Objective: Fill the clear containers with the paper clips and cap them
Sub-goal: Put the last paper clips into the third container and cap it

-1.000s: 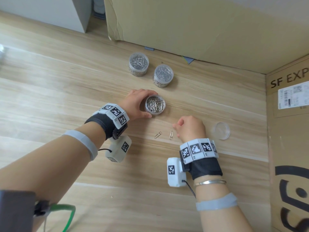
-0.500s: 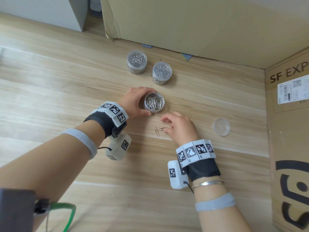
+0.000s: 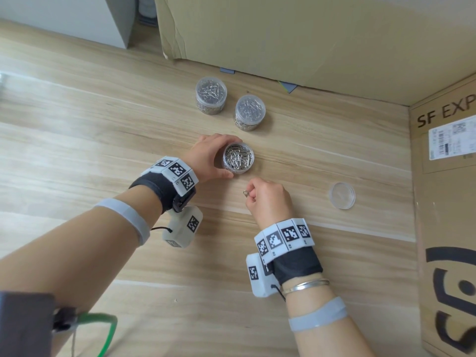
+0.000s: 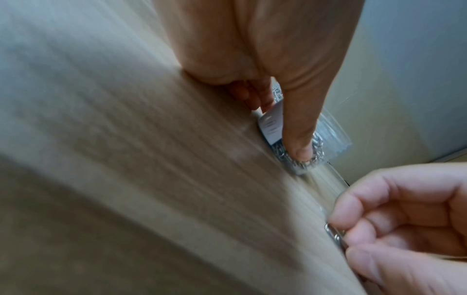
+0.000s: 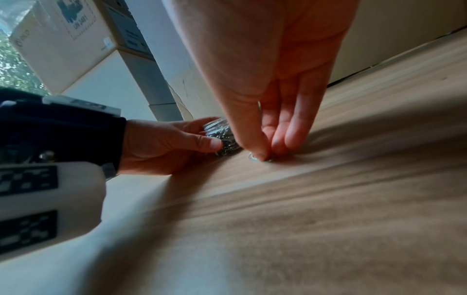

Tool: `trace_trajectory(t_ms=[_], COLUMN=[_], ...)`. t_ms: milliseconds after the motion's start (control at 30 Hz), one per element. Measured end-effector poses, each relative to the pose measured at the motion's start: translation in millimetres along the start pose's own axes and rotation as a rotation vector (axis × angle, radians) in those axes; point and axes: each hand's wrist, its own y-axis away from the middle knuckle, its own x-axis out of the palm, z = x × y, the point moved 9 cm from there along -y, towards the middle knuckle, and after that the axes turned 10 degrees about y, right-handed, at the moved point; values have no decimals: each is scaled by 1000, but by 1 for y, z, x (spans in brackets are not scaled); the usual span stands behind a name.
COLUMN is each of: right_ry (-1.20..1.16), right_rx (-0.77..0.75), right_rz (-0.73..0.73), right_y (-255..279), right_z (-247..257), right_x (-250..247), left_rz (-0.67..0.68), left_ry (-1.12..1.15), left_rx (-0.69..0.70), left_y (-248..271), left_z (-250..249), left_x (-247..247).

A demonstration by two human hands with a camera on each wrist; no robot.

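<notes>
Silver paper clips in hand: a small bunch of loose silver wire paper clips (image 3: 245, 193) is sitting pinched at the fingertips of the right hand (image 3: 269, 198), right at the wooden tabletop (image 3: 77, 140); in the right wrist view the clips (image 5: 259, 159) are touching the wood under the thumb tip.
Open container: a clear round plastic container (image 3: 238, 158), uncapped and packed with silver clips, is standing at the table's centre, at 11 o'clock from the right hand and just beside it.
Left hand: the left hand (image 3: 210, 158) is curling round the container from its 9 o'clock side, thumb pressing the near wall and fingers wrapping the far wall; the left wrist view is showing the thumb lying along the container (image 4: 298, 155).
Right hand: fingers are bunching narrowly, thumb against fingertips, holding only the clips.
Lid: a clear round plastic lid (image 3: 342, 195) is lying flat at 3 o'clock from the right hand, well apart.
Capped containers: two more clear round containers of clips, one (image 3: 211, 95) and the other (image 3: 249, 112), are standing close together at 12 o'clock from the open one, lids on.
Surroundings: a brown cardboard box (image 3: 309, 34) is standing at 12 o'clock, and a printed cardboard box (image 3: 445, 202) is standing at 3 o'clock.
</notes>
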Motion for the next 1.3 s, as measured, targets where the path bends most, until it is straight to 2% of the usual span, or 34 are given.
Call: trace_trajectory(t_ms=[533,633,767,933,1100,1300], right_ry=[-29,-103,-210,-314,-233,-19], right_rx=[31,65,25,-13,38,249], right_rz=[84,-38,-228,-264,-294,-204], right_y=[-4,-9,-20,-26,-19,-7], right_z=[-4,-7,5,9,-28,-102], right_x=[3,-23,-61,-63,-59,-55], left_rz=[0,3,3,1,-17,-57], left_ry=[2,3,0,1,-11,-53], left_rx=[-30,-36,-43,-55,-80,-209], left_y=[2,2,1,3,2,-2], left_z=[-4,-4,-2,-3,-3,-11], left_x=[-3,-2,-1,-1,0,8])
